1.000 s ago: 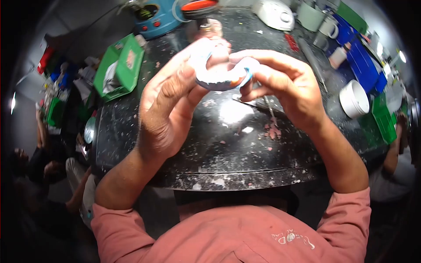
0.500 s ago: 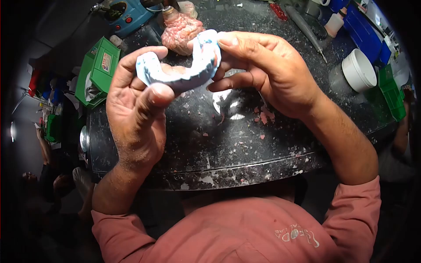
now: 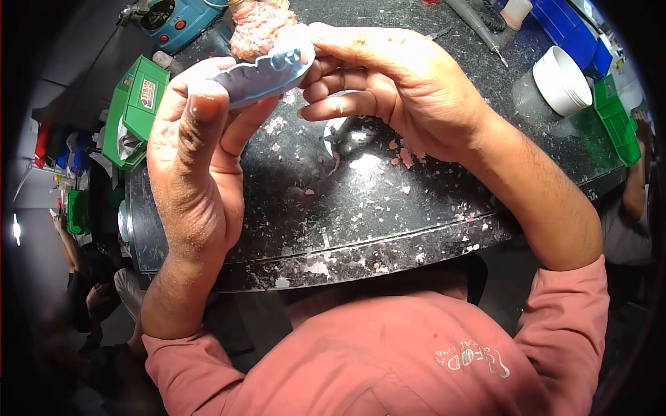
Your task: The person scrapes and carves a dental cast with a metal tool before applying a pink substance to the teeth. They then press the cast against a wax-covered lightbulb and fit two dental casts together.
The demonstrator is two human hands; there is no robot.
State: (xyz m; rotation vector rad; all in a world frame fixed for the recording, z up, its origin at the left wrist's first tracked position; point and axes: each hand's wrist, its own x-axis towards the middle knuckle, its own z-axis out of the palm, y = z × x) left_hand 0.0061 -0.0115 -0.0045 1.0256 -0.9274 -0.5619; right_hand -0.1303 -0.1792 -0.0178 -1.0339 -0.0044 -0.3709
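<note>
A pale blue-white dental cast [image 3: 258, 80], shaped like a dental arch, is held up above the bench, its side wall turned towards me. My left hand [image 3: 198, 149] grips the left end, with the thumb on the near side and the fingers behind. At the other end, my right hand [image 3: 399, 76] pinches the cast between thumb and index finger, its other fingers curled below. The far side of the cast is hidden, and strong light washes out its upper right part.
The black bench [image 3: 291, 229] carries scattered pink and white scraps. Behind the cast stands a pink lumpy mass [image 3: 260, 28], near a blue machine [image 3: 177, 24]. A green bin [image 3: 135, 111] is at left; a handpiece [image 3: 479, 31], white tub [image 3: 562, 82] and green tray [image 3: 616, 121] are at right. Other people sit at both sides.
Both hands have moved up and left with the cast. It has been tilted, so its side shows where the open arch was visible before. The whole view has shifted slightly.
</note>
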